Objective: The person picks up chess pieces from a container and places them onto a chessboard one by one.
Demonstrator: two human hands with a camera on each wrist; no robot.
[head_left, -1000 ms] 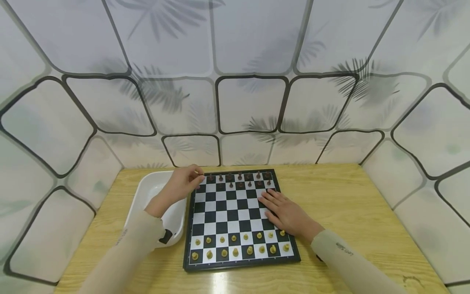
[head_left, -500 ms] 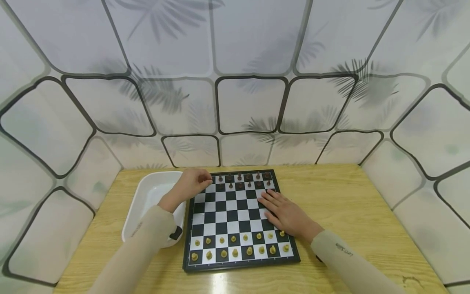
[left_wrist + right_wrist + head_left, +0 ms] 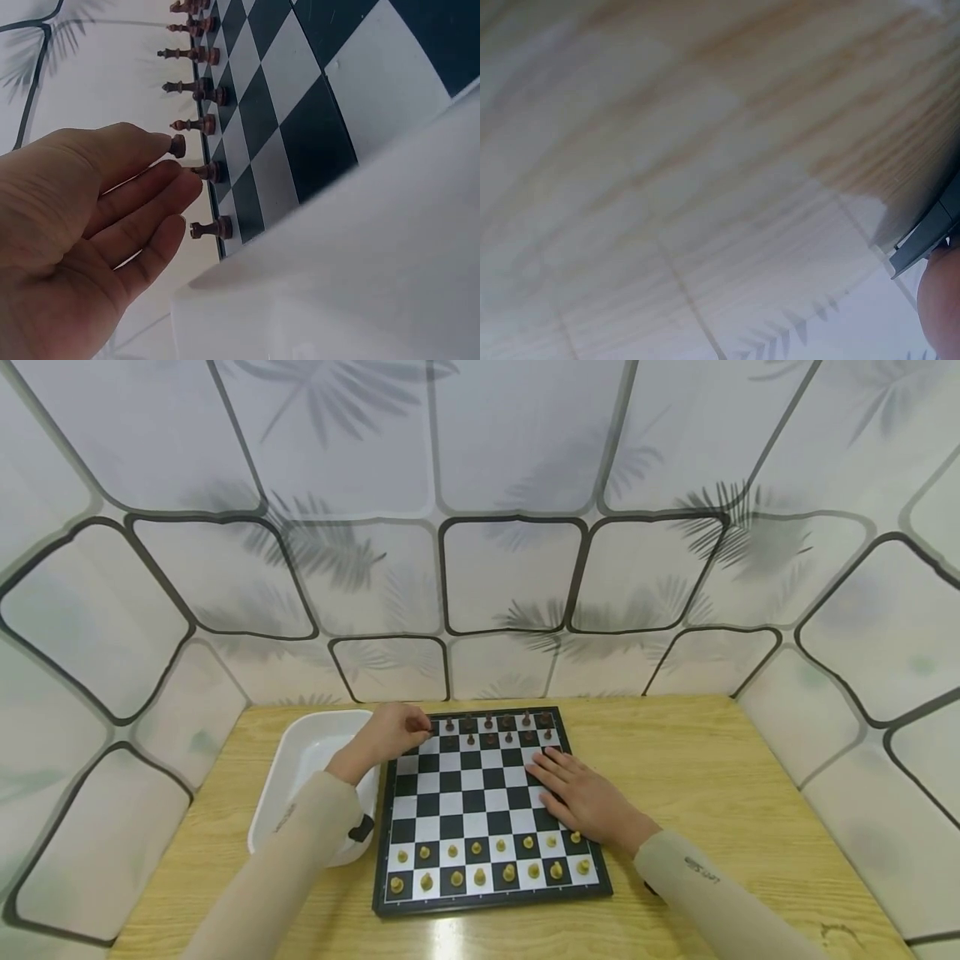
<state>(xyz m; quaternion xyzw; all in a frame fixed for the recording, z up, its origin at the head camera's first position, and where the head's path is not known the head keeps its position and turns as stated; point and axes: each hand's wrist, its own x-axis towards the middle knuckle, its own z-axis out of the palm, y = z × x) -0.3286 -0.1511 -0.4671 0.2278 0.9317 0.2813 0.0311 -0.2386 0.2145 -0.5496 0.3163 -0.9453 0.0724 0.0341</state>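
Observation:
My left hand [image 3: 386,731] is over the far left corner of the black-and-white chessboard [image 3: 474,800]. In the left wrist view, its thumb and fingertips pinch a small dark brown chess piece [image 3: 178,145], probably a pawn; only the base shows. Close by stand a brown rook [image 3: 214,227] and other brown pieces along the far edge. My right hand [image 3: 592,800] lies with fingers extended on the board's right side. Yellow chess pieces [image 3: 480,877] fill two rows at the near side. In the right wrist view, just a bit of the hand [image 3: 941,300] shows beside the board's dark edge.
A white plastic tray [image 3: 264,810] stands left of the board, under my left forearm. Both are on a light wooden table [image 3: 675,752]. Patterned walls [image 3: 517,577] rise behind the table and at its sides.
Over the last second my left hand has moved right from the board's far left edge to above its far left squares, then nearly stopped. The right hand has stayed in place.

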